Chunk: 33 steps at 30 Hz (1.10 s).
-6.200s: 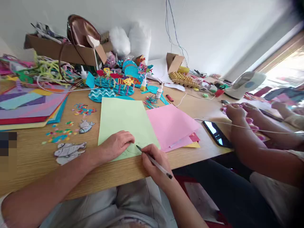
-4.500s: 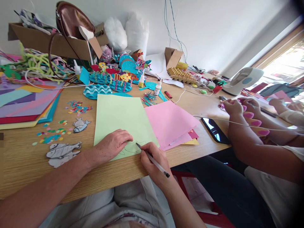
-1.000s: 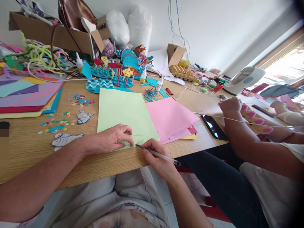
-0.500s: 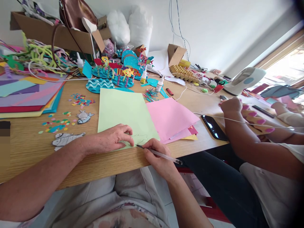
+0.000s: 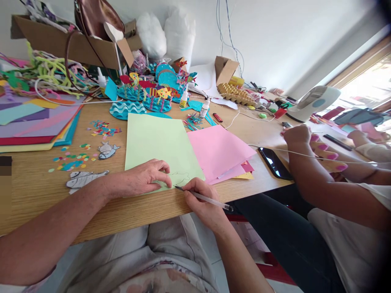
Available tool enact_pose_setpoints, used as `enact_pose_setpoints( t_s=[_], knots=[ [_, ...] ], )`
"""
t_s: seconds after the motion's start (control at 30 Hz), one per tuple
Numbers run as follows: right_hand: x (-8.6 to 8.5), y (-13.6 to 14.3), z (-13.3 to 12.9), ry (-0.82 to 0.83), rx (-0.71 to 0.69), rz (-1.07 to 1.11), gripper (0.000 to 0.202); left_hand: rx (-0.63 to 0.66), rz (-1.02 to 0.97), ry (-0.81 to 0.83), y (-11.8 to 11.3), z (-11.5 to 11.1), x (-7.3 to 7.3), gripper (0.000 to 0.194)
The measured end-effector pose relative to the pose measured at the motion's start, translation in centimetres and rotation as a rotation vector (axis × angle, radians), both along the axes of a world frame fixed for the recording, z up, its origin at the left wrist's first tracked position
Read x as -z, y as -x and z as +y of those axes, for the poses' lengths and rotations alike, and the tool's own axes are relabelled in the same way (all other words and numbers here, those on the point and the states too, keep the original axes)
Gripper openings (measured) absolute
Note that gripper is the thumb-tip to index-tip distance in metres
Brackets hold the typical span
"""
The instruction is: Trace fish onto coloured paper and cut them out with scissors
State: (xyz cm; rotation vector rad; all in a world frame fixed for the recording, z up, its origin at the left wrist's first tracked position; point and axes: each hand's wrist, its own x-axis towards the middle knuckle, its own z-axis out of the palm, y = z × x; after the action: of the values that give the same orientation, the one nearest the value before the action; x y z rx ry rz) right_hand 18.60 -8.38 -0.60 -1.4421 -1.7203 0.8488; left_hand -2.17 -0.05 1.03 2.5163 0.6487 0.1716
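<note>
A light green sheet of paper lies at the table's front edge, with a thin fish-like outline drawn near its lower edge. My left hand rests on the sheet, fingers apart and slightly bent, covering part of the drawing. In my right hand is a pen, its tip on the paper by the outline. Pink paper lies to the right, partly beneath the green sheet. Left of my left hand are grey paper fish cutouts.
Paper confetti and a stack of coloured sheets lie left. Decorated blue paper pieces and a glue bottle stand behind. A phone lies right, near another person's arm and a white cable.
The view has shifted very slightly. Both hands and the pen stay almost in the same place on the green sheet.
</note>
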Motion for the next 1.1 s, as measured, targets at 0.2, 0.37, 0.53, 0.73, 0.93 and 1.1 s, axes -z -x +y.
enact_pose_setpoints(
  t_s=[0.2, 0.37, 0.53, 0.73, 0.93, 1.1],
  knots=[
    [0.03, 0.06, 0.00, 0.002, 0.012, 0.002, 0.008, -0.001, -0.008, 0.008, 0.04, 0.04, -0.03, 0.029],
    [0.13, 0.05, -0.02, -0.020, 0.011, -0.010, 0.008, -0.008, 0.001, 0.007, -0.05, 0.01, -0.21, 0.029],
    [-0.02, 0.01, -0.02, -0.013, 0.007, 0.006, 0.007, -0.004, -0.015, -0.012, -0.03, 0.13, 0.12, 0.029],
    [-0.20, 0.06, -0.01, -0.006, 0.017, 0.038, 0.007, -0.001, -0.022, -0.008, -0.02, 0.13, 0.19, 0.030],
    [0.10, 0.03, 0.02, -0.007, 0.008, -0.004, 0.007, -0.007, -0.017, -0.013, -0.09, 0.07, -0.06, 0.029],
    [0.00, 0.00, 0.01, -0.014, 0.003, -0.007, 0.007, -0.007, 0.003, -0.016, -0.01, 0.05, -0.09, 0.028]
  ],
)
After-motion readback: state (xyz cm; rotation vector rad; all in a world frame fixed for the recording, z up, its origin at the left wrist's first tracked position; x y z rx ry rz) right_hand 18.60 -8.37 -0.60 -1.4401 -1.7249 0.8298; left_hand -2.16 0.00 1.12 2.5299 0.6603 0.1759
